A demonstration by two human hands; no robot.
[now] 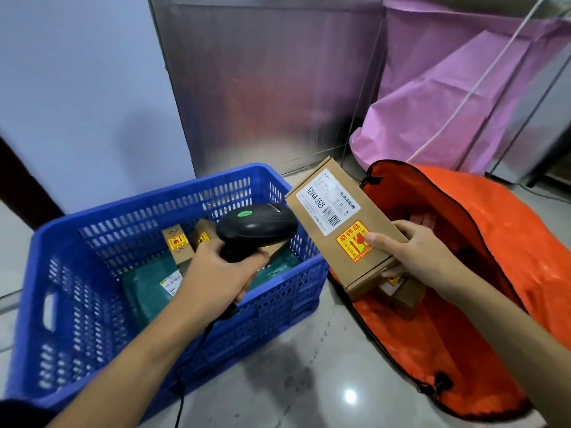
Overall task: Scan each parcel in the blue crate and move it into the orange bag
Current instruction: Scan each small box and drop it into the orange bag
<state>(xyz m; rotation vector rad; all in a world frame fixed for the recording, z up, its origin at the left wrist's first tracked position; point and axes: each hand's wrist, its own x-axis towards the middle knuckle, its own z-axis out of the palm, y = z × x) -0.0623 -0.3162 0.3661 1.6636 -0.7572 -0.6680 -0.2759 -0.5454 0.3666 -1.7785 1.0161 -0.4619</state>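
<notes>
Pinching a cardboard parcel point(340, 223) with thumb on its yellow sticker point(350, 242) and fingers curled under its near end, the right hand point(411, 251) holds it tilted just right of the blue crate point(173, 193), above the open mouth of the orange bag point(494, 242) lying beside the crate's right wall. Over the crate's right half, the left hand point(222, 270) is wrapped round the handle of a black corded scanner point(256, 227), whose head nearly meets the parcel's white label point(327, 202). Inside the crate lie a green wrapped parcel point(148, 285) and what look like two small cardboard boxes point(177, 245), somewhat blurred.
</notes>
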